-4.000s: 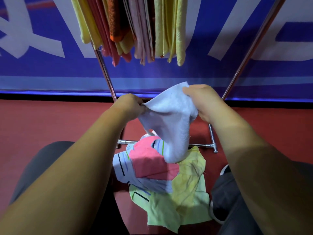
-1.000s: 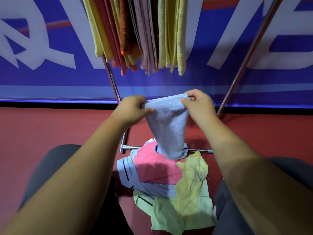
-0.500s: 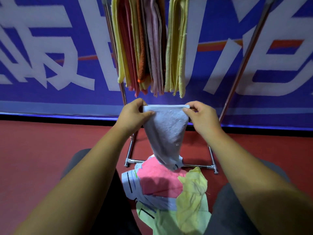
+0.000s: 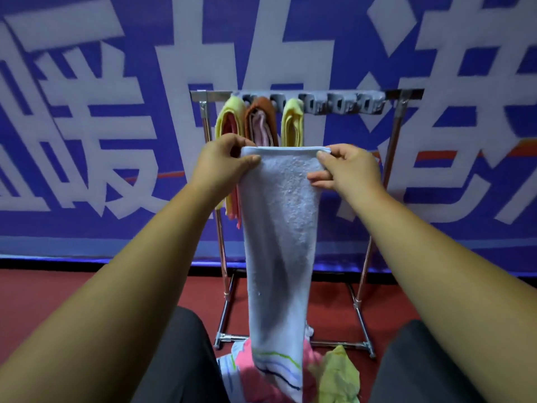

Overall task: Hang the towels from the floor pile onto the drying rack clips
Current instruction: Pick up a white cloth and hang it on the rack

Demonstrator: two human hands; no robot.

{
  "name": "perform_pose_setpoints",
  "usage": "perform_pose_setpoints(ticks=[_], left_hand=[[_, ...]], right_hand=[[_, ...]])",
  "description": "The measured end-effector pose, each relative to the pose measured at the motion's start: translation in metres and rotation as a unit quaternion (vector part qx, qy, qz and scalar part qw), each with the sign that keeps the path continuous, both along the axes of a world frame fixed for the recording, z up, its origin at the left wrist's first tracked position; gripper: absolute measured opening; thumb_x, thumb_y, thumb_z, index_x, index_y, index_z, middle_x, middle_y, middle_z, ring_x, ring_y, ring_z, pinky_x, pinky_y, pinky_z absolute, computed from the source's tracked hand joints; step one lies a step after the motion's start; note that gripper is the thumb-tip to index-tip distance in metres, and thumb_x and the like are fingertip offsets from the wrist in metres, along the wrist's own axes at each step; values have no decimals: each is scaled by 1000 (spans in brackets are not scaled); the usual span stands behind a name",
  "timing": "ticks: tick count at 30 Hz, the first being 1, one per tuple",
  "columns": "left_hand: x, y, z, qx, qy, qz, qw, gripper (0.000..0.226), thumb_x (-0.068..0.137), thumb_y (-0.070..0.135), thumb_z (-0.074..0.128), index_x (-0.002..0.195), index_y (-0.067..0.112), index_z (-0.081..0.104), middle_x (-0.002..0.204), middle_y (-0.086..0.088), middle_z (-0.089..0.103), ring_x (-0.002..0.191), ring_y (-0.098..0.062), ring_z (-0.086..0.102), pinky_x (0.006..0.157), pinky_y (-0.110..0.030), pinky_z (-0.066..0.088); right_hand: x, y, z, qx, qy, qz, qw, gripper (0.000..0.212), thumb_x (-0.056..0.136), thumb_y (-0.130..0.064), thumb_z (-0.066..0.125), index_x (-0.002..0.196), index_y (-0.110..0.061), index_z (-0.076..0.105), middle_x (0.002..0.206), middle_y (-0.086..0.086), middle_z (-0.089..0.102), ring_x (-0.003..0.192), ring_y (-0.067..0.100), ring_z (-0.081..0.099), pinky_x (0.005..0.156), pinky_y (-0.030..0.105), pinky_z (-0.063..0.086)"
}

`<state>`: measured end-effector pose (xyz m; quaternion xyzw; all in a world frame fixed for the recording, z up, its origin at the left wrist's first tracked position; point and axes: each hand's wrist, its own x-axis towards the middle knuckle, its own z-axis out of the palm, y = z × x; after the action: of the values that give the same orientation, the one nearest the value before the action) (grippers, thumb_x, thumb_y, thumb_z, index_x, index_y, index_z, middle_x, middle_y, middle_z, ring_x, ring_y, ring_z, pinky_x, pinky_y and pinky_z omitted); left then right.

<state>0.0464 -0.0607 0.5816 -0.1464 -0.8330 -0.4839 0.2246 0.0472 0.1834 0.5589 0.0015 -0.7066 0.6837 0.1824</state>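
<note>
A light blue towel hangs full length between my hands, its striped lower end touching the floor pile. My left hand pinches its top left corner and my right hand pinches the top right corner. The top edge is stretched level, in front of and below the drying rack's top bar. The metal drying rack stands behind, with a row of grey clips. Yellow, orange and pink hung towels fill the left clips; the right clips hold nothing.
A blue banner with large white characters covers the wall behind the rack. The floor is red. My dark-trousered knees flank the pile of pink, yellow and striped towels at the rack's base bar.
My hands lifted the blue towel higher and stretched its top edge wider. The view tilted up, so the rack's top bar and clips came into sight.
</note>
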Motion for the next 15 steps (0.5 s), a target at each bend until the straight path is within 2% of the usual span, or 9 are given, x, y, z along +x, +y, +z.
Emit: perform_pose_setpoints(ticks=[2, 6, 8, 11, 13, 15], left_hand=[[6, 0, 22, 17, 7, -9, 1000, 16, 95, 26, 79, 111, 22, 77, 99, 9, 73, 90, -1, 66, 62, -7, 48], [12, 0, 54, 48, 26, -18, 998, 15, 95, 27, 78, 111, 28, 76, 108, 4, 74, 101, -12, 70, 78, -24, 60], [12, -1, 65, 63, 35, -25, 997, 25, 95, 26, 79, 119, 30, 75, 112, 5, 72, 104, -11, 69, 85, -29, 63], [13, -2, 76, 93, 51, -20, 994, 38, 95, 26, 79, 132, 30, 72, 116, 9, 67, 102, -3, 64, 88, -23, 60], [12, -1, 78, 108, 47, -11, 993, 31, 97, 29, 77, 128, 27, 75, 115, 10, 70, 103, -4, 65, 88, -25, 61], [12, 1, 78, 113, 39, -5, 993, 18, 99, 31, 74, 116, 28, 77, 108, 10, 73, 102, -7, 68, 82, -26, 62]], right_hand=[[3, 1, 22, -1, 16, 0, 1000, 11, 106, -13, 65, 115, -8, 69, 104, 17, 76, 79, 26, 82, 70, 35, 66], [11, 4, 58, 42, 44, -14, 998, 10, 106, -15, 65, 112, -10, 71, 97, 15, 77, 79, 24, 82, 65, 31, 65], [13, 6, 71, 71, 54, -25, 996, 8, 106, -17, 66, 106, -13, 72, 88, 12, 75, 74, 22, 81, 61, 32, 65], [11, 11, 86, 112, 70, -41, 990, 11, 102, -26, 72, 93, -20, 74, 72, 3, 72, 68, 18, 76, 67, 43, 67], [10, 15, 91, 149, 72, -60, 984, 15, 99, -35, 74, 92, -21, 76, 71, -1, 73, 69, 18, 73, 70, 46, 67], [11, 16, 93, 177, 85, -80, 977, 16, 98, -38, 75, 93, -23, 78, 79, -1, 75, 73, 15, 68, 71, 41, 65]])
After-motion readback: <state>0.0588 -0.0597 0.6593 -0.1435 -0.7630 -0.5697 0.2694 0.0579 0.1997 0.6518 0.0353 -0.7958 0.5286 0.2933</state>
